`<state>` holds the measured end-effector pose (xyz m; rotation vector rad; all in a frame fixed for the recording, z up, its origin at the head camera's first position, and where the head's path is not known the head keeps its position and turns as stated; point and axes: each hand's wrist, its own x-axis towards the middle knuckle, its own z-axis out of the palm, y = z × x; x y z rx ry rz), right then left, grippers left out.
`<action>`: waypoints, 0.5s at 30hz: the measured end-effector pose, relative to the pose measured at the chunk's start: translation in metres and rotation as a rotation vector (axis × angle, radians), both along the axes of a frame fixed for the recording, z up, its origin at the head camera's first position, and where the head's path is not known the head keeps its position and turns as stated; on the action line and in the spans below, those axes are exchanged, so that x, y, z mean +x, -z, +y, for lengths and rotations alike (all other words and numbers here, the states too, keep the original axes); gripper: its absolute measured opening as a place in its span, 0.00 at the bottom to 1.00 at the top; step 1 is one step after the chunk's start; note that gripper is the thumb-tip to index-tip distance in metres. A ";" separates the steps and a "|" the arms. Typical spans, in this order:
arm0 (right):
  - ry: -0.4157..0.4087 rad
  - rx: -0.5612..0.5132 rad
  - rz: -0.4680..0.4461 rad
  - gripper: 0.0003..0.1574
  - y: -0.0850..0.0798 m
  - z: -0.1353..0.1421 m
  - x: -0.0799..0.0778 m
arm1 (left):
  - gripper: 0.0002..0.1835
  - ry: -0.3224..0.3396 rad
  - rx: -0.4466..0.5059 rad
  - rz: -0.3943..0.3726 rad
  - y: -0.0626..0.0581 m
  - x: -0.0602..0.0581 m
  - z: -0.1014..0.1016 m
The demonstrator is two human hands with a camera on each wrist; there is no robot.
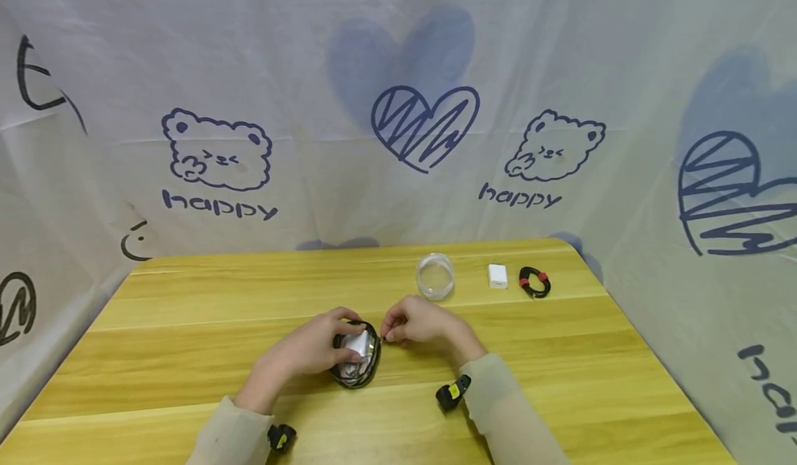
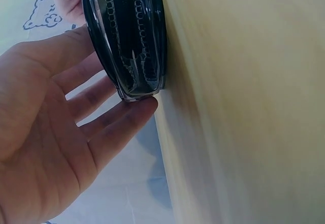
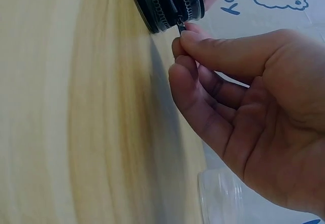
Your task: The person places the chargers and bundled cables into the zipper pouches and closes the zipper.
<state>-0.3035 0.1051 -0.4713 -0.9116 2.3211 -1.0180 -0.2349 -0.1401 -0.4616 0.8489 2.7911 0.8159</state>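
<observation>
A small clear pouch with black trim [image 1: 353, 376] sits on the wood-patterned tabletop [image 1: 560, 354], between the person's two hands and a little left of the middle. A white block [image 1: 358, 342] shows through its top. The left hand [image 1: 314, 344] holds the pouch from the left, its grip bent around it with the thumb on top. The right hand [image 1: 423, 320] is just beside the pouch's right side, its grip pinching the zipper pull [image 3: 181, 27] between thumb and forefinger. Beyond the right hand stands a clear round tub [image 1: 435, 277]; to its right lie a white charger [image 1: 497, 276] and a coiled black cable [image 1: 529, 270] with red bands [image 1: 544, 277], each apart from the next. A pale cloth [image 1: 311, 70] printed with bears, hearts and "happy" hangs behind.
</observation>
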 end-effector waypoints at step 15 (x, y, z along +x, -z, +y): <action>0.079 -0.047 0.022 0.05 0.005 -0.012 0.004 | 0.19 -0.004 0.004 0.053 -0.001 -0.002 -0.005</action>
